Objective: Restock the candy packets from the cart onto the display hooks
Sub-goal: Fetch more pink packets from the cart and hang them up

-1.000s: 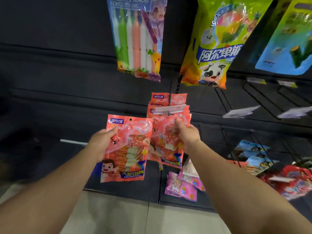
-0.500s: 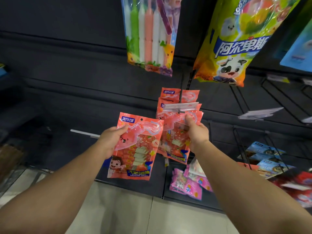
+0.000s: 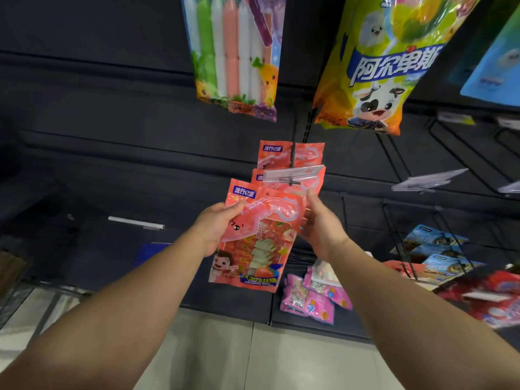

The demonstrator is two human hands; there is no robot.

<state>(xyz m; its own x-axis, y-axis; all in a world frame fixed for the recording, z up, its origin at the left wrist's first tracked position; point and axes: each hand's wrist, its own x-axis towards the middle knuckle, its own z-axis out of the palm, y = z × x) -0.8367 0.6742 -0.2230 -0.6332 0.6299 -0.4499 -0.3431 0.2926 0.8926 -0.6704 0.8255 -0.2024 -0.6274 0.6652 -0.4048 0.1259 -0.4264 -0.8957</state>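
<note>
- My left hand (image 3: 215, 228) gripped a pink candy packet (image 3: 254, 237) by its left edge, thumb curled over the front, fingers behind; packet upright, long axis vertical, printed face toward me.
- My right hand (image 3: 319, 223) was at the packet's right side, fingertips curled up near the top corner; looked like a pinch on the packets already hanging behind, though which one exactly I couldn't tell.
- Hang hole (image 3: 267, 193) sat at the top edge of my packet, between the two hands, nearer the left thumb.
- Just above and behind it: the display hook (image 3: 292, 164), a dark rod coming out toward me, with a clear price tag holder (image 3: 292, 173) across its tip.
- Same pink packets already hung on that hook (image 3: 281, 154), stacked behind mine.
- Key relation: hook tip lay up and slightly right of the hang hole, close but not through it; my guess was the packet needed lifting and pushing back, the left hand doing the carrying.
- Lower right: small pink sweet bags (image 3: 312, 299) and blue packets (image 3: 433, 246) on lower hooks.
- Left: an empty hook with a white tag bar (image 3: 136, 222).
- Farthest and highest: a striped stick candy bag (image 3: 233, 52) and a yellow-green lollipop bag (image 3: 385, 66) on the dark back panel (image 3: 112, 94).
</note>
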